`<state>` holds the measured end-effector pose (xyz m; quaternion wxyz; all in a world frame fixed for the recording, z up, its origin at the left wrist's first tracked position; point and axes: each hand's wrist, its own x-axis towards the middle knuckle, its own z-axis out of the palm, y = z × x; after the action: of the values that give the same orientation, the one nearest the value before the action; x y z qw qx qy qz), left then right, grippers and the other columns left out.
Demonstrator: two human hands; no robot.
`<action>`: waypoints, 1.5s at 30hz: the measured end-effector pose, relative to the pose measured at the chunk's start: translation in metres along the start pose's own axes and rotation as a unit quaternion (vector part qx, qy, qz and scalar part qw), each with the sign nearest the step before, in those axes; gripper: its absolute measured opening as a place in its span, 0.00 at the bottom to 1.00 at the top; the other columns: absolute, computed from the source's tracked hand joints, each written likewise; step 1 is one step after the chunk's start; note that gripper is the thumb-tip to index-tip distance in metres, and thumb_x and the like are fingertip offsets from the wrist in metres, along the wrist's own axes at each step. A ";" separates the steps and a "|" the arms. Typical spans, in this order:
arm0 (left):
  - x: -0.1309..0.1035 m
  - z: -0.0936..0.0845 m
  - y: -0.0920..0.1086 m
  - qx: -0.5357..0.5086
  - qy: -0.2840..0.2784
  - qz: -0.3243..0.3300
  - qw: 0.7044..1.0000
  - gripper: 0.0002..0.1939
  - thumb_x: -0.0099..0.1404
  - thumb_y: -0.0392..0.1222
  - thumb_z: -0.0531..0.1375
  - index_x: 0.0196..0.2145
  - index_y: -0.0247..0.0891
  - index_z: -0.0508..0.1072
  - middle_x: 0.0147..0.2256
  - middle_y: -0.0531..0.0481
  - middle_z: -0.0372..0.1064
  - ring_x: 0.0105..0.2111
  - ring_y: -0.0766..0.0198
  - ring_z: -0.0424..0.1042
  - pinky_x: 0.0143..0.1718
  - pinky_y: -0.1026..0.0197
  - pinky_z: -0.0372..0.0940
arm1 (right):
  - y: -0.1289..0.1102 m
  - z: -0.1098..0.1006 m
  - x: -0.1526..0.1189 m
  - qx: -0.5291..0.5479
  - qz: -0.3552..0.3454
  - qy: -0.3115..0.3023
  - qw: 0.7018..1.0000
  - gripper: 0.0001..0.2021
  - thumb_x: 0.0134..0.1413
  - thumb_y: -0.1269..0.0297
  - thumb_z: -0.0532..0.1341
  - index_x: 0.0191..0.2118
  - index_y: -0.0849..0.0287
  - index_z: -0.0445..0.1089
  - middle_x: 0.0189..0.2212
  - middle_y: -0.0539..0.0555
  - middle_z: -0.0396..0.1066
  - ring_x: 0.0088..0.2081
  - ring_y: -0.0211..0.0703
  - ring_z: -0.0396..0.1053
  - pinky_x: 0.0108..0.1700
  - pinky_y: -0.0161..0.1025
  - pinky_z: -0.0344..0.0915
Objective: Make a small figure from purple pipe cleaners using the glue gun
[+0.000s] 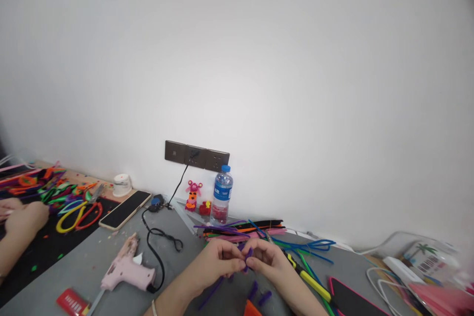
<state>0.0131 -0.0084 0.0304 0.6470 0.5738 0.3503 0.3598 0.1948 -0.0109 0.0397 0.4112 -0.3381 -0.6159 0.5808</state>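
Near the bottom middle, my left hand [218, 262] and my right hand [267, 259] meet with their fingertips almost touching. Both pinch a small bent piece of purple pipe cleaner [248, 256]. A longer purple stem slants down to the left below my left hand. Short purple pieces [265, 298] and an orange piece [252, 309] lie beneath my hands. Behind them is a pile of colored pipe cleaners [242, 230]. A yellow and black tool [313, 282] lies beside my right forearm.
A pink glue gun [128, 269], red lighter [71, 302], phone [125, 210] and scissors [79, 217] lie to the left. A water bottle [222, 196] and small figures [191, 196] stand by the wall. Another person's hands [25, 217] are at far left; a pink-edged phone [353, 298] lies right.
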 end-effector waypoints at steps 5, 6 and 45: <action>0.007 0.001 -0.009 0.041 0.030 0.062 0.997 0.17 0.49 0.47 0.68 0.32 0.31 0.78 0.23 0.53 0.69 0.21 0.70 0.57 0.24 0.67 0.51 | 0.010 -0.003 0.005 -0.005 0.002 0.064 0.998 0.18 0.42 0.51 0.70 0.32 0.61 0.72 0.20 0.47 0.66 0.20 0.34 0.59 0.25 0.33 0.55; 0.008 0.001 -0.011 0.067 0.050 0.073 0.994 0.15 0.49 0.44 0.68 0.32 0.31 0.78 0.23 0.53 0.69 0.21 0.70 0.57 0.24 0.67 0.51 | 0.013 -0.003 0.006 -0.008 0.003 0.071 0.997 0.19 0.41 0.50 0.70 0.32 0.61 0.72 0.19 0.47 0.66 0.20 0.33 0.58 0.25 0.33 0.55; 0.000 -0.002 -0.006 0.449 0.134 0.110 0.877 0.08 0.59 0.36 0.59 0.35 0.43 0.76 0.38 0.52 0.76 0.39 0.59 0.72 0.39 0.62 0.62 | 0.031 -0.018 -0.003 -0.374 0.056 0.084 0.922 0.08 0.36 0.78 0.61 0.22 0.58 0.74 0.19 0.46 0.60 0.24 0.38 0.58 0.27 0.33 0.53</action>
<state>0.0121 -0.0077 0.0245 0.2228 0.7838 0.4920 0.3066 0.2103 -0.0029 0.0088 0.2719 -0.5492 -0.7311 0.3000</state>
